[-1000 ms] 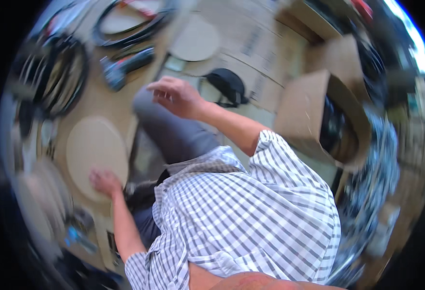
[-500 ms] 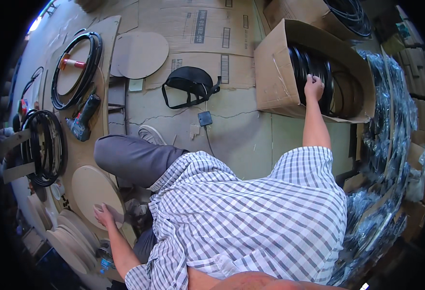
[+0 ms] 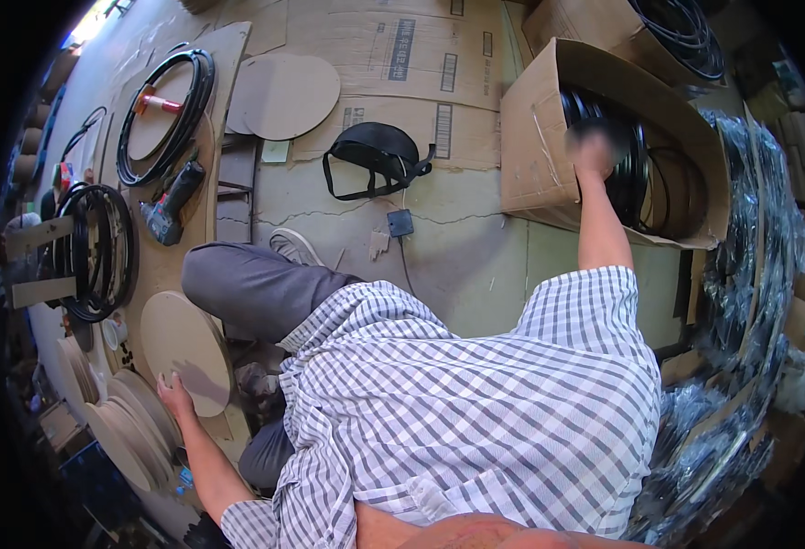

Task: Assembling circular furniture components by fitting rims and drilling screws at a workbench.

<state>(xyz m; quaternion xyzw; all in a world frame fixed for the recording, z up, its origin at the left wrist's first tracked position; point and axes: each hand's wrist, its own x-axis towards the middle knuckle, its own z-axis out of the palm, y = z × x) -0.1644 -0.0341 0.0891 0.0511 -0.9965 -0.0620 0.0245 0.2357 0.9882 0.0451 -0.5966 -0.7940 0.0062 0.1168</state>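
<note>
while our left hand (image 3: 176, 400) lies over the lower edge of a round board (image 3: 183, 343) at lower left, fingers loosely parted, not clasped, our right hand (image 3: 593, 157) is at black coils (image 3: 638, 160) inside a cardboard box (image 3: 535, 151), upper right of the frame; blur hides its grip, so we cannot tell its hold. beyond stands a second box (image 3: 574, 29).

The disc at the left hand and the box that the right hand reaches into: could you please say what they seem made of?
The disc looks like matt fibreboard, smooth and plain tan without clear grain; plywood is possible. The box seems dull brown cardboard, with folded corners and pale marks.
</note>
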